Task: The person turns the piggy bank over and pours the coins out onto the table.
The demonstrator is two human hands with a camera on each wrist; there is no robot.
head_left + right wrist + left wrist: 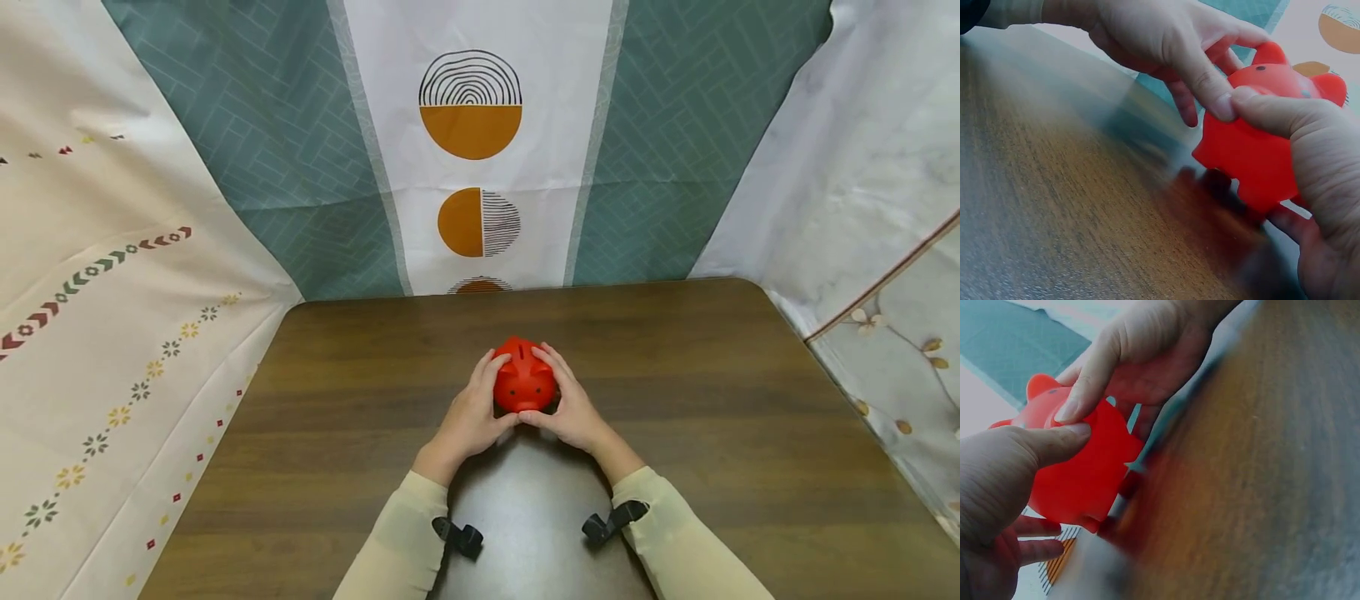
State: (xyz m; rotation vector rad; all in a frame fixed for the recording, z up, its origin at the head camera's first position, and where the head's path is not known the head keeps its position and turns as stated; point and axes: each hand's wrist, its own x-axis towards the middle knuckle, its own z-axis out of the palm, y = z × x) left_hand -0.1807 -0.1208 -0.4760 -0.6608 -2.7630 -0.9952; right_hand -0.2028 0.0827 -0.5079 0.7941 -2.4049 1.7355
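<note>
A red piggy bank (525,385) with a coin slot on its back faces the person near the middle of the table. Curled round its left side, the left hand (474,414) grips it; the right hand (573,410) grips the other side. Both thumbs meet at the snout, which they cover in the wrist views. In the right wrist view the piggy bank (1250,153) shows its ears, dark eyes and stubby feet, close over the tabletop. The left wrist view shows the piggy bank (1082,481) between the same two hands.
The brown wooden table (337,467) has rounded far corners and reflects light in front of the person. Patterned cloths (480,175) hang behind it and at both sides. A black strap (459,537) is on the left sleeve, another strap (615,523) on the right.
</note>
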